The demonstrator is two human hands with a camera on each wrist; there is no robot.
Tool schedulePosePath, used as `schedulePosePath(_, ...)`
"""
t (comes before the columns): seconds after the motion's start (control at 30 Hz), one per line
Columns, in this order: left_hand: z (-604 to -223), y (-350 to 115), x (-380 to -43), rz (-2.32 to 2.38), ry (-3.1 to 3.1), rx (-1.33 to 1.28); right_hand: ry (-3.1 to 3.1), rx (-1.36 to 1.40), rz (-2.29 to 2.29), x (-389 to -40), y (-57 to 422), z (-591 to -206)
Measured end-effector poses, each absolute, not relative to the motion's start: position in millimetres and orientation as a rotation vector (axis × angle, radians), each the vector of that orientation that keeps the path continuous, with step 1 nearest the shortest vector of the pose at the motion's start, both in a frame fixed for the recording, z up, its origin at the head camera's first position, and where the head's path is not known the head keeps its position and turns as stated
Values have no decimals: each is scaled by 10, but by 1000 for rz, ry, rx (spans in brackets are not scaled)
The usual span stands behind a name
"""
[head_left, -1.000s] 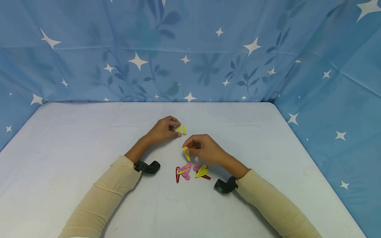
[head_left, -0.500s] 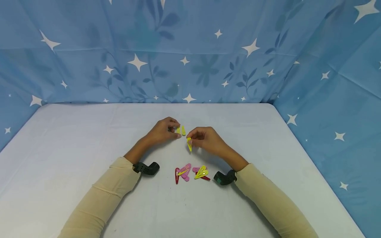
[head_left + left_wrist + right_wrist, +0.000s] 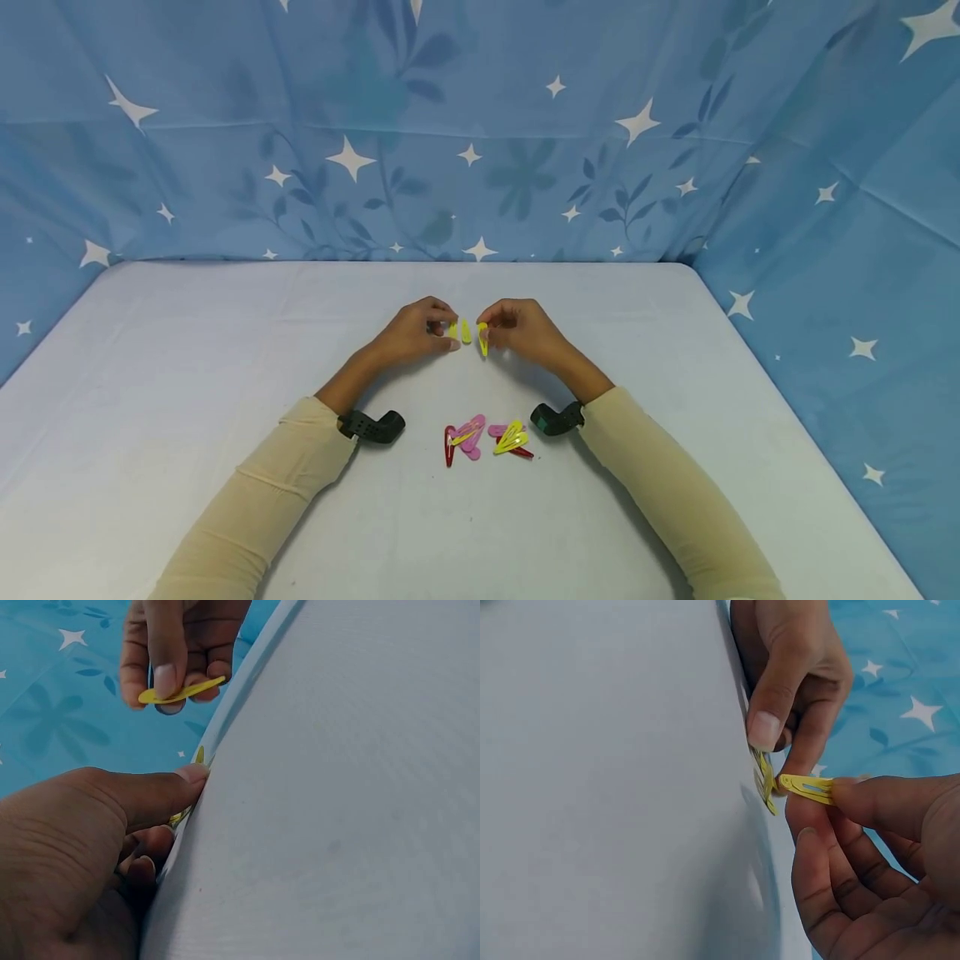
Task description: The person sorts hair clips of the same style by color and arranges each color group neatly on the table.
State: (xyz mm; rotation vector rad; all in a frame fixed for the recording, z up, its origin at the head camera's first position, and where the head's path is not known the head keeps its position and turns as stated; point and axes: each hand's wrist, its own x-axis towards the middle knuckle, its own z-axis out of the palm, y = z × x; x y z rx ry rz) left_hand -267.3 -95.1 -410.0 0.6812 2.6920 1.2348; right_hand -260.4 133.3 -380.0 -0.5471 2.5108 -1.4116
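Through my head camera, near the centre of a white table (image 3: 390,517), my right hand (image 3: 523,332) pinches a yellow snap hair clip (image 3: 483,351). Towards 9 o'clock from it lies a second clip (image 3: 466,334), then my left hand (image 3: 415,333), its thumb and curled fingers around a third clip (image 3: 453,331). Pink, red and yellow clips (image 3: 512,439) lie loosely towards 6 o'clock.

Through my left wrist camera, the right hand grips its clip at 11 o'clock; the left is at 8.

Through my right wrist camera, that pinched clip shows at 3 o'clock.
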Motion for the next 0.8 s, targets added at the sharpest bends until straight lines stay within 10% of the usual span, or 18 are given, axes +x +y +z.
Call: schedulePosePath(0.8,-4086,-930,-2672,1269,2692,669,2581,-421,-1367,-2813,1218,-3869)
